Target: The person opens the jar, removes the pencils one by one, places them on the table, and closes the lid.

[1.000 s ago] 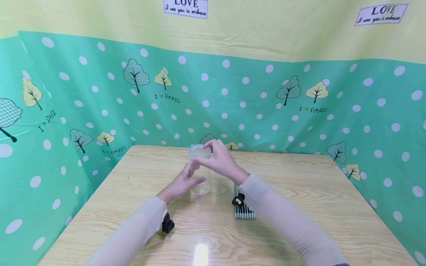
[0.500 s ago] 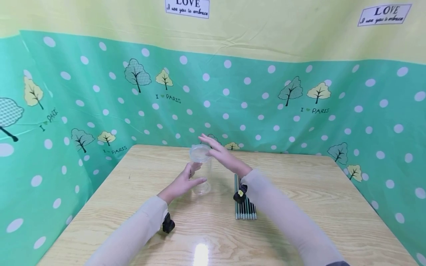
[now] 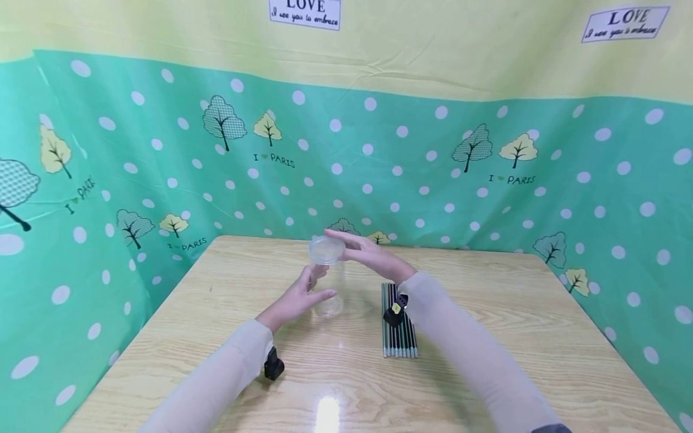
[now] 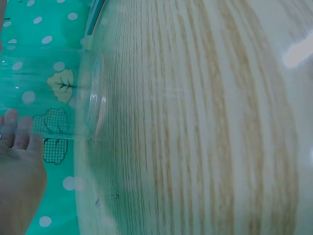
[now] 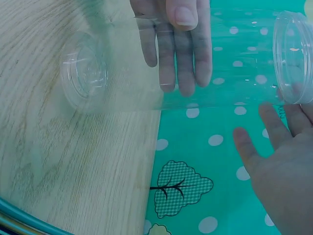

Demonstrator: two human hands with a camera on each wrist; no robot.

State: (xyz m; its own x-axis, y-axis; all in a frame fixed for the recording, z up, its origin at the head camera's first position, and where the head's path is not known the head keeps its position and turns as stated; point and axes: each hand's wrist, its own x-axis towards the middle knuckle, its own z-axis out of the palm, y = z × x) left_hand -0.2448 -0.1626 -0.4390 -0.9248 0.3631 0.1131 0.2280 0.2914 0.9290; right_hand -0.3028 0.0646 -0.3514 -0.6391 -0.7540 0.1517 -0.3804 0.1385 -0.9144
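Note:
A tall clear plastic jar (image 3: 337, 281) stands upright on the wooden table, its round translucent lid (image 3: 326, 250) on top. My left hand (image 3: 296, 298) grips the jar's body from the left. The right wrist view shows the fingers of that left hand (image 5: 177, 58) behind the jar wall and the thumb in front. At the lid's right edge is my right hand (image 3: 375, 256), its fingers extended and lying against the rim. Part of the right fingers is hidden behind the lid end (image 5: 293, 58) in the right wrist view.
Several dark and green pencils (image 3: 399, 344) lie side by side on the table (image 3: 487, 337), right of the jar and partly beneath the right forearm. A green dotted curtain (image 3: 379, 156) hangs behind the table. Black cameras (image 3: 274, 364) are worn on both wrists.
My right hand pinched the lid's edge a second ago, then let go and lifted with fingers spread. Now it is lower, against the lid's rim. The left hand stays on the jar.

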